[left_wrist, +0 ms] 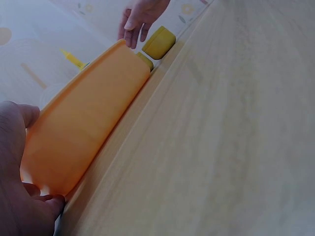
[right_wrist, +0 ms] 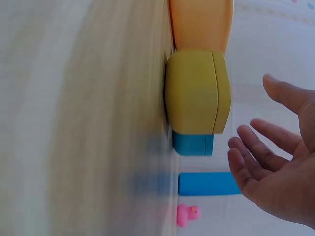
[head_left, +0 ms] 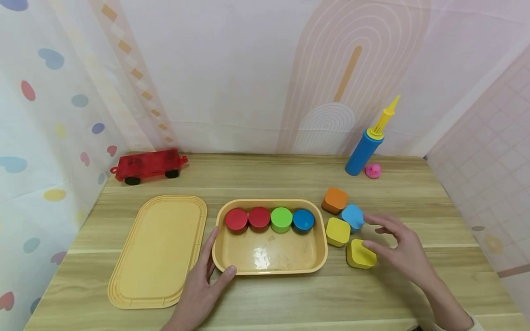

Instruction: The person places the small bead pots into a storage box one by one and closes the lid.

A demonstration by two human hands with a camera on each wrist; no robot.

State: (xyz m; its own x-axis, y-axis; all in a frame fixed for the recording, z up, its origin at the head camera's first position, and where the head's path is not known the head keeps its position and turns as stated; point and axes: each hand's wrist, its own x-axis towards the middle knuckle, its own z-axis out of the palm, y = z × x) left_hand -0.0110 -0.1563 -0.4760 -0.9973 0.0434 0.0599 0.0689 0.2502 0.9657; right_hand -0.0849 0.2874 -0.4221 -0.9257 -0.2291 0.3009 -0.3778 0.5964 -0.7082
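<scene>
I'm watching the left hand [head_left: 200, 286] gripping the tan box [head_left: 291, 255] by its left end on the table [head_left: 298, 303]; the right hand [head_left: 406, 253], half-spread and empty, is hovering over the front yellow block [head_left: 361, 255], right of the box.

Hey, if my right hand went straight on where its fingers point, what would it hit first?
Your right hand would probably meet the light blue block first: in the head view its fingertips appear at that block's edge, though their height is unclear.
</scene>
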